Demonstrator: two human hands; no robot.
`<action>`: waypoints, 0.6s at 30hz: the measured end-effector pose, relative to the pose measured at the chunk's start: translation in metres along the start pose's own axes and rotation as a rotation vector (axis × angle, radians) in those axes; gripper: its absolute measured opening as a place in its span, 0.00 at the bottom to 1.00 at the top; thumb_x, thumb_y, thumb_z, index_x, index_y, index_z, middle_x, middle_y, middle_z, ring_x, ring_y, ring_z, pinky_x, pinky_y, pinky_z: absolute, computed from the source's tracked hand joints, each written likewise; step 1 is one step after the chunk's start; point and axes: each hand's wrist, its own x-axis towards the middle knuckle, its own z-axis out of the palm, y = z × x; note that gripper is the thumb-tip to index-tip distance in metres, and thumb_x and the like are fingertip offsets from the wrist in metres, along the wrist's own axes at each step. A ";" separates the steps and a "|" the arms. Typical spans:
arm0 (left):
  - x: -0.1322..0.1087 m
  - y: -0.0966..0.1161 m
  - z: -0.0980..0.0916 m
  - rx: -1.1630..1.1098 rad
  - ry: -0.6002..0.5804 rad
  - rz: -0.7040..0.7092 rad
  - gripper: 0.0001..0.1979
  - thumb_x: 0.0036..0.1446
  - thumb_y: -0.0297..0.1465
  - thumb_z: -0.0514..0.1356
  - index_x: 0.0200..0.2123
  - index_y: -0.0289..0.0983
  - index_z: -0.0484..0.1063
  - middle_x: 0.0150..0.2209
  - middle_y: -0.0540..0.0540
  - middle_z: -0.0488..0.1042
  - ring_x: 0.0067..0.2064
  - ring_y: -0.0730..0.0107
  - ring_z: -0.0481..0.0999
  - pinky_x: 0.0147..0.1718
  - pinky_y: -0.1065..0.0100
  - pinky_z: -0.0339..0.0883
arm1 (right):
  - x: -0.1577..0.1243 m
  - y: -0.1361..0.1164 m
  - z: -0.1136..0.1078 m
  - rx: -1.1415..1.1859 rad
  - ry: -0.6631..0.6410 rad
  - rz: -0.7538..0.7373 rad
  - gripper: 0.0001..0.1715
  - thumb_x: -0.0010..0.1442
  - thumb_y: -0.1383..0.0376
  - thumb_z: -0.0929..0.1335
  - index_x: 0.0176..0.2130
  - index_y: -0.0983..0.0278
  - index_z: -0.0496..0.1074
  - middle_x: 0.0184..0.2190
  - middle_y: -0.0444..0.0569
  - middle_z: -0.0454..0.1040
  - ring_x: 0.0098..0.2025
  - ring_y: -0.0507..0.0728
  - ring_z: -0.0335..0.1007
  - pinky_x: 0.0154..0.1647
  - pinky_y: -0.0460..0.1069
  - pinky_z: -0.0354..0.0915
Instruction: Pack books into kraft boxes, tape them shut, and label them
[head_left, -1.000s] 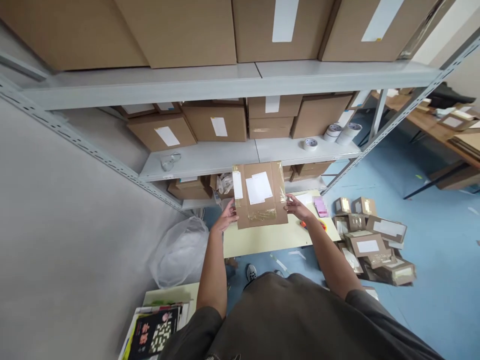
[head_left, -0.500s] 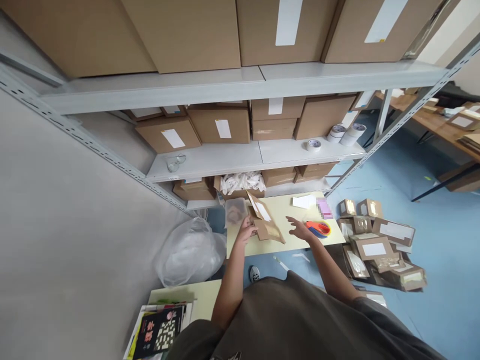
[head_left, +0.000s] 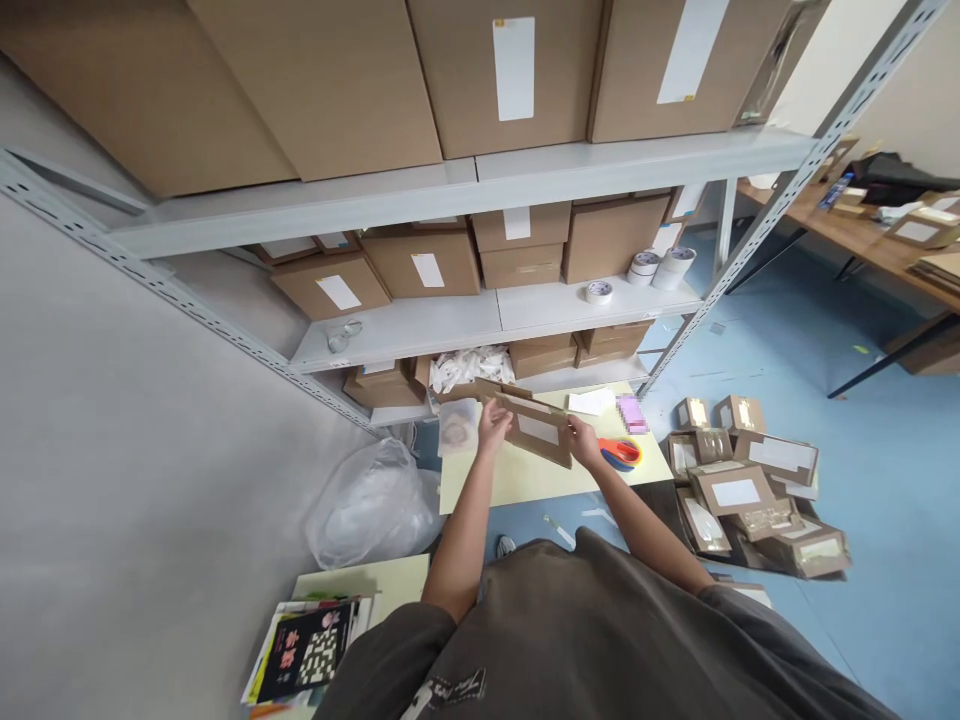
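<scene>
A cardboard box (head_left: 531,448) with a white label is tilted above the pale yellow table (head_left: 480,487). My left hand (head_left: 493,424) grips its left end, while my right hand (head_left: 583,440) holds the right end, fingers closed at the edge. Just right of my right hand lies an orange and blue tape dispenser (head_left: 621,454). White paper sheets (head_left: 591,402) and a pink, blurred-out item (head_left: 631,413) rest farther back on the table. Beyond my left hand, a translucent plastic container (head_left: 457,424) stands at the table's left end.
Grey metal shelving (head_left: 420,330) rises ahead, loaded with cardboard boxes and white tape rolls (head_left: 599,292). A large clear plastic bag (head_left: 371,505) sits at left, above a stack of books (head_left: 307,655). Taped parcels (head_left: 739,490) are heaped on the blue floor at right.
My right hand has moved left from free air onto the box's right end. The box has been raised and turned, with its labelled side now facing me.
</scene>
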 end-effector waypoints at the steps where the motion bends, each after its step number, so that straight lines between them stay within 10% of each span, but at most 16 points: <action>1: 0.007 0.001 -0.012 0.094 0.072 0.035 0.36 0.54 0.32 0.76 0.64 0.43 0.71 0.54 0.39 0.78 0.51 0.60 0.83 0.50 0.61 0.77 | 0.004 0.004 -0.009 0.017 -0.003 0.024 0.16 0.63 0.53 0.66 0.39 0.60 0.76 0.33 0.51 0.80 0.35 0.63 0.74 0.40 0.55 0.72; 7: 0.036 0.000 -0.064 0.260 0.156 -0.011 0.50 0.49 0.34 0.79 0.72 0.45 0.63 0.67 0.34 0.71 0.63 0.46 0.76 0.61 0.53 0.71 | 0.018 0.021 -0.043 0.230 -0.088 0.082 0.17 0.59 0.49 0.70 0.41 0.58 0.75 0.38 0.49 0.81 0.43 0.64 0.76 0.47 0.57 0.73; 18: 0.042 -0.030 -0.056 0.051 -0.197 -0.022 0.48 0.48 0.38 0.79 0.70 0.44 0.66 0.68 0.35 0.71 0.66 0.51 0.73 0.63 0.56 0.68 | -0.008 0.055 -0.008 0.372 -0.187 0.223 0.25 0.56 0.53 0.71 0.52 0.57 0.77 0.52 0.52 0.82 0.56 0.67 0.77 0.63 0.64 0.71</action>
